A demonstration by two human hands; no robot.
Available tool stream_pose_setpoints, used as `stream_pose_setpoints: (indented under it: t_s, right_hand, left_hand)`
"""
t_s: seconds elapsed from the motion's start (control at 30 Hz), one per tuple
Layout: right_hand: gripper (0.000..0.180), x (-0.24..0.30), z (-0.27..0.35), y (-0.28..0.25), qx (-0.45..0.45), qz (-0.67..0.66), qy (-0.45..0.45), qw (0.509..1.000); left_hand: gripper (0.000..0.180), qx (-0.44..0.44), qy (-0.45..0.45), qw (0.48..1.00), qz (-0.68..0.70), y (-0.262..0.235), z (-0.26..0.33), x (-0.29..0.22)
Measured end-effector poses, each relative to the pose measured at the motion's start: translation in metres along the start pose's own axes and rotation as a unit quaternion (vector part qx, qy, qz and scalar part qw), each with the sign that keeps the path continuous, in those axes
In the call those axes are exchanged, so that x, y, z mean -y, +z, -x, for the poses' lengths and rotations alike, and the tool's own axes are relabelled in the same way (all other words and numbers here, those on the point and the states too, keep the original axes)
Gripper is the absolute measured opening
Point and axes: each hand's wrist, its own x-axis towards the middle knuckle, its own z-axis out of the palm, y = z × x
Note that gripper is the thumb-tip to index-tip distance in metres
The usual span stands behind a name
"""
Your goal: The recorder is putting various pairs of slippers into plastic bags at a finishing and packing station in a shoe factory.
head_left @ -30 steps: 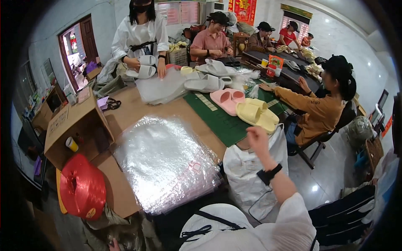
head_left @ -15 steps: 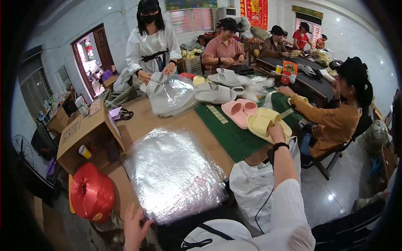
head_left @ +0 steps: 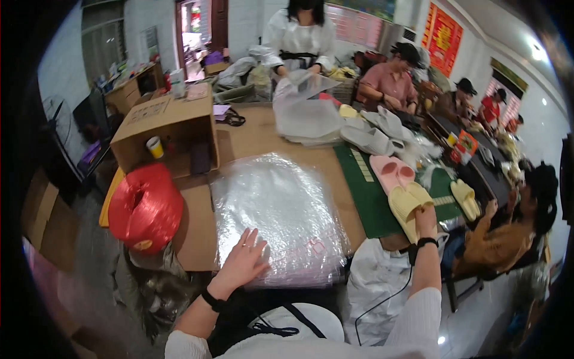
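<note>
Clear crinkled plastic bag stack [head_left: 278, 218] lies under the spread, flat left hand [head_left: 244, 261]; the right hand [head_left: 426, 214] grasps yellow foam slippers [head_left: 408, 203] far right.

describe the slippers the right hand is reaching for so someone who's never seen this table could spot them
Start at the dark green mat on the right part of the wooden table. At its near edge, under the right hand, lies the pair of yellow slippers. A pink pair sits just behind them and another yellow pair lies farther right; only this pair is being touched.
</note>
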Motion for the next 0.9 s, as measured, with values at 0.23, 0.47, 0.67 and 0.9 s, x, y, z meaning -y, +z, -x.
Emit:
stream_pose_setpoints:
  t_s: [0.23,0.47,0.67,0.9]
  right_hand:
    - [0.016,0.085,0.007,-0.053,-0.031,-0.146,-0.124,0.981]
    - [0.024,0.195,0.139,-0.139,0.152,-0.523,-0.014,0.838]
    - [0.037,0.21,0.219,-0.163,0.195,-0.585,0.046,0.786]
    - [0.037,0.25,0.244,-0.164,0.229,-0.414,-0.175,0.864]
  left_hand:
    - [0.064,-0.018,0.014,1.0,0.007,0.03,-0.001,0.016]
    - [0.046,-0.027,0.025,0.997,0.073,0.023,-0.007,0.007]
    - [0.034,0.003,-0.038,0.978,0.205,0.018,-0.007,0.013]
    - [0.034,-0.062,-0.102,0.951,0.284,0.012,-0.008,-0.007]
